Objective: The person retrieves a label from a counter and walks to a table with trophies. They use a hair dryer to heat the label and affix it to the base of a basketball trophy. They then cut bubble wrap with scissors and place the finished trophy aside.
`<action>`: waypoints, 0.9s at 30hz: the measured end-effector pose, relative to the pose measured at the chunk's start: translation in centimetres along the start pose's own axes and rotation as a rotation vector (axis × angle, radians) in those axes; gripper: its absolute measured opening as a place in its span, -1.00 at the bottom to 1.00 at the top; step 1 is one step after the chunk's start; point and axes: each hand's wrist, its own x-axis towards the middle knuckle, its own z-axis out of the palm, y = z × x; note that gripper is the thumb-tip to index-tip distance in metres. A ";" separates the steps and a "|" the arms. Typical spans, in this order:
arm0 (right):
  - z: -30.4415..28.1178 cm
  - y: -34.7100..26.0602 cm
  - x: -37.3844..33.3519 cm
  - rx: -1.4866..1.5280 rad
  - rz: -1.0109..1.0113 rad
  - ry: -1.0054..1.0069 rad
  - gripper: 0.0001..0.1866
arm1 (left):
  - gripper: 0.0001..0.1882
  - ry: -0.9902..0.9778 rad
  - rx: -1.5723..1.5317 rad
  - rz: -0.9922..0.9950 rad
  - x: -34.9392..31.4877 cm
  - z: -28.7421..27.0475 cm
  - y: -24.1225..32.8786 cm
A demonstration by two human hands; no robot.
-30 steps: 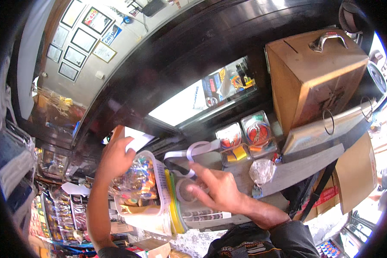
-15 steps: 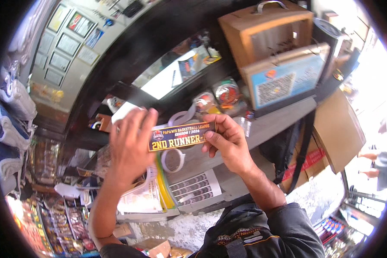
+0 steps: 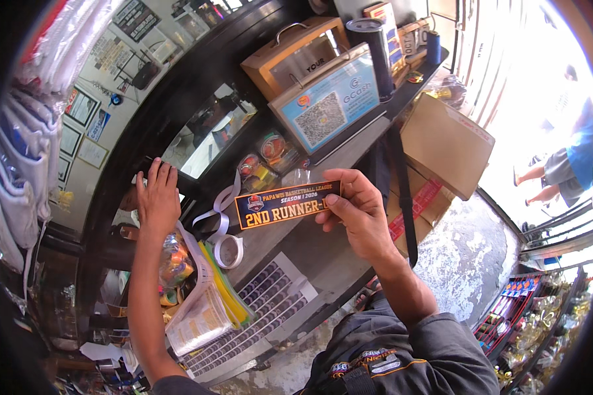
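A dark blue rectangular label strip (image 3: 280,205) with an orange border and yellow-white lettering is pinched at its right end between the thumb and fingers of my right hand (image 3: 357,212). It is held above the grey counter (image 3: 257,253), its printed face turned up. My left hand (image 3: 158,197) lies with stretched fingers on the dark ledge (image 3: 138,148) at the left, with nothing in its grasp. A white ribbon roll (image 3: 228,251) with a loose curling end sits between the hands. Below it, a printed sheet with rows of dark round designs (image 3: 263,296) spreads over the counter.
Yellow and white folders (image 3: 227,289) lean by my left forearm. Behind the strip are clear-packed round items (image 3: 273,150), a code sign (image 3: 329,108), a wooden box (image 3: 296,56) and a dark cylinder (image 3: 370,52). Cardboard boxes (image 3: 448,145) stand at the right; a person (image 3: 566,158) is beyond.
My left hand has left the strip's left end and moved left onto the dark ledge. My right hand keeps the strip. The view has swung toward the right.
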 end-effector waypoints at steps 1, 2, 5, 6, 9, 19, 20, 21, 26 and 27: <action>-0.1 -0.4 -0.6 -0.002 -0.008 0.014 -0.68 | -0.52 -0.003 -0.003 -0.010 -0.2 0.2 -0.1; -0.2 -0.7 -1.3 -0.003 -0.017 0.029 -0.68 | -0.53 0.011 -0.003 -0.012 -0.3 0.3 -0.2; -0.7 -1.7 -3.4 -0.025 -0.066 0.059 -0.68 | -0.56 -0.001 -0.024 -0.040 -1.0 0.9 -0.6; -0.8 -2.0 -4.0 -0.031 -0.082 0.068 -0.68 | -0.56 -0.002 -0.025 -0.046 -1.3 1.0 -0.8; -1.0 -2.7 -5.8 -0.029 -0.120 0.084 -0.68 | -0.59 -0.004 -0.037 -0.064 -2.5 1.4 -1.7; -0.8 -3.7 -9.4 -0.066 -0.178 0.107 -0.67 | -0.59 -0.145 -0.102 -0.174 -7.7 1.9 -4.0; -0.8 -3.8 -9.7 -0.067 -0.176 0.110 -0.65 | -0.60 -0.133 -0.114 -0.186 -8.3 2.0 -4.2; -0.8 -3.9 -10.0 -0.068 -0.177 0.113 -0.63 | -0.59 -0.149 -0.117 -0.190 -8.8 2.1 -4.3; -0.7 -4.9 -11.1 -0.079 -0.168 0.069 -0.50 | -0.57 -0.154 -0.127 -0.231 -10.3 2.9 -4.7; -0.8 -5.0 -11.2 -0.083 -0.159 0.069 -0.47 | -0.57 -0.144 -0.138 -0.226 -10.4 3.1 -4.6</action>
